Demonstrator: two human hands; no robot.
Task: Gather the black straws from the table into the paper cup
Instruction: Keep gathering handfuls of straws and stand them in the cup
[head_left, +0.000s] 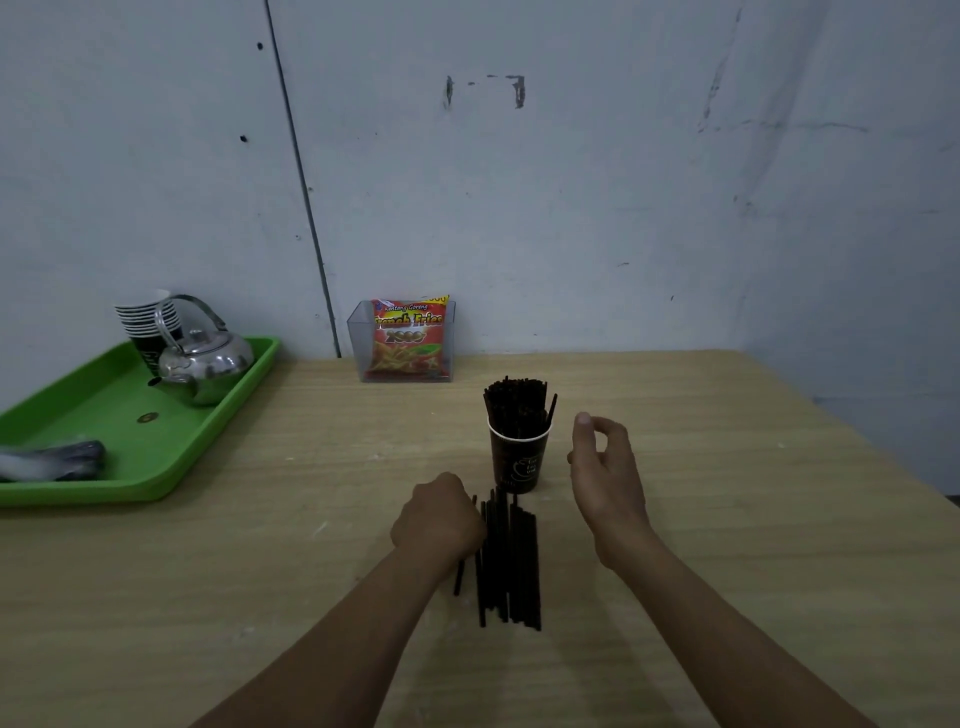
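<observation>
A dark paper cup with a white rim (519, 460) stands upright a little below the middle of the frame on the pale wood-grain worktop (727, 493). It is packed with a bunch of thin black straws (514, 402) that stand up out of its mouth, one of them leaning out to the right. Just below the cup, a loose pile of black straws (511, 561) lies flat on the worktop, roughly parallel and pointing up the frame.

The left hand (439, 514) sits knuckles-up on the left edge of that pile. Its fingers are curled under and hidden, so I cannot tell whether they grip a straw. One straw shows above and below the hand.

The right hand (605, 467) hangs just right of the cup, apart from it. Its fingers (610, 426) are loosely curled towards the thumb and hold nothing.

At centre left, a green plastic tray (156, 488) carries a shiny steel kettle (205, 358) and a stack of paper cups (145, 317). Above the cup, against the grey wall (571, 182), a clear plastic box (358, 358) holds a red French-fries snack packet (408, 338)
</observation>
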